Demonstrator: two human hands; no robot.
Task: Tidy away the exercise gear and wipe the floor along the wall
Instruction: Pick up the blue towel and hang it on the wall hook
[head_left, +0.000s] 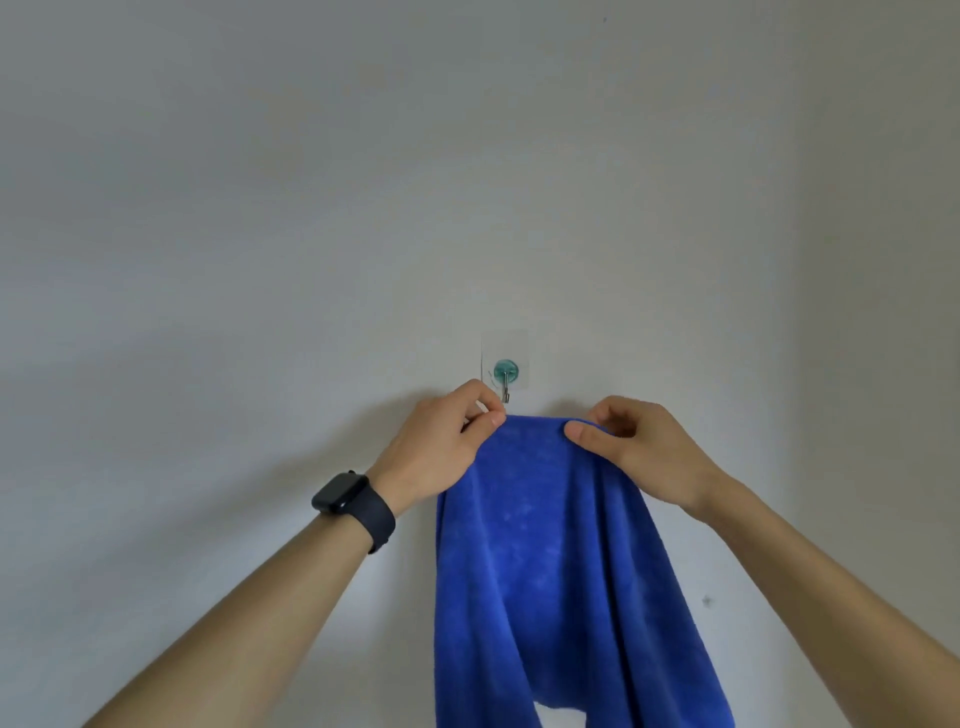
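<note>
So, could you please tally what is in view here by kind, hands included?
Hands: 2, left hand and right hand
Cloth: 1, blue
Hook: 1
Watch: 1
Total: 5

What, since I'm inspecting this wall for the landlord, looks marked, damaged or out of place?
Only small things. A dark smudge marks the wall low on the right, apart from the blue towel. The clear pad behind the hook shows a line along its left edge, possibly lifting; I cannot tell.
</note>
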